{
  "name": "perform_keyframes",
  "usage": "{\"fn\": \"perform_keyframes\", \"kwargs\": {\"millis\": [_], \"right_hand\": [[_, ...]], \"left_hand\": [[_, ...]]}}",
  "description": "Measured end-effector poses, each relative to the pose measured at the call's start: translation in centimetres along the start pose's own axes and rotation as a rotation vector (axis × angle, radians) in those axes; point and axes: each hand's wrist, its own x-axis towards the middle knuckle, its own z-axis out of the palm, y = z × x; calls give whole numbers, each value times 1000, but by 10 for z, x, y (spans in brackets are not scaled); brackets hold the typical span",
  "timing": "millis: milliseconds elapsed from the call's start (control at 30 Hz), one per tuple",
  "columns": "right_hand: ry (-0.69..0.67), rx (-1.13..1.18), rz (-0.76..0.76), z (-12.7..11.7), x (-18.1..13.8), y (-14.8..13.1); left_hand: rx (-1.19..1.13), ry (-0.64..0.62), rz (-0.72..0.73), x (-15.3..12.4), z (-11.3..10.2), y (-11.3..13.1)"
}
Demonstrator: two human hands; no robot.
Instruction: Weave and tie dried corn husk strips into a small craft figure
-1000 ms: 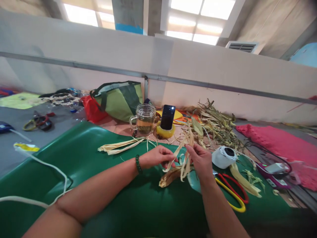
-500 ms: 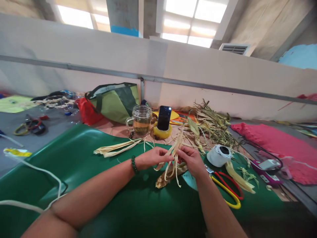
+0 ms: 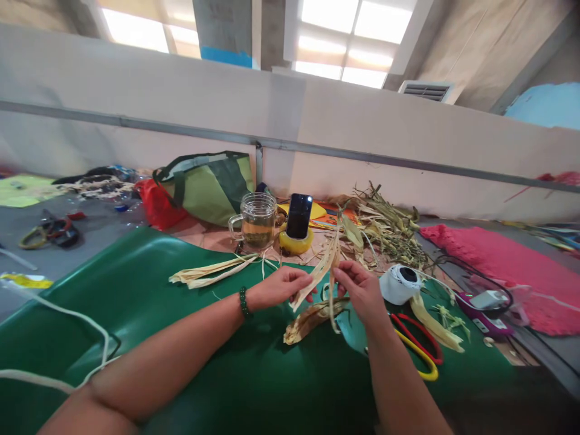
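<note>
Pale corn husk strips (image 3: 322, 269) hang between my two hands above the green mat. Fingers and thumb of my left hand (image 3: 290, 285) are closed on the broader piece. My right hand (image 3: 357, 286) pinches a narrow strip whose lower end dangles free. Beneath them lies a browned, dried corn husk (image 3: 308, 323) on the mat. Red-and-yellow-handled scissors (image 3: 423, 350) rest beside my right wrist, their blades partly hidden by it. A white spool of thread (image 3: 399, 284) is just right of that hand. Another bundle of husk strips (image 3: 212, 270) lies to the left.
A glass mug of tea (image 3: 257, 223) and a phone (image 3: 299, 216) on a yellow tape roll stand behind the hands. Dried husks (image 3: 389, 226) are heaped at the back right. A green bag (image 3: 212, 187) leans at the wall. A purple power strip (image 3: 484, 317) sits right.
My hands have moved apart, the right one shifting rightward with a narrow strip. The husk strips between them are now spread into two parts instead of bunched.
</note>
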Motion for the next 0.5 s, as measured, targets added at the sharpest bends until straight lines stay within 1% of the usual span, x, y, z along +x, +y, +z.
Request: {"fn": "perform_keyframes", "kwargs": {"millis": [67,100,167,200,233,300,367,433,500], "right_hand": [[98,-103,-65,-14,1,-5],[153,-192,-98,-23,2,-7],[301,-477,-156,-42,5,-10],[381,-665,-163,-51,7,-10],[433,-863,-134,-59,10,-10],[442,-1199,4,-70,14,-10],[401,-1382,107,-71,17,-10],[328,-1421,88,-62,18,-13],[181,-1403,8,-44,20,-19]], "left_hand": [[86,89,26,2,-3,-2],[185,138,50,3,-5,-5],[490,218,100,6,-9,-11],[656,224,106,7,-11,-15],[797,211,100,8,-12,-19],[986,143,61,10,-14,-25],[1081,82,23,10,-15,-28],[1141,59,-1,9,-15,-29],[1179,63,-22,9,-15,-28]]}}
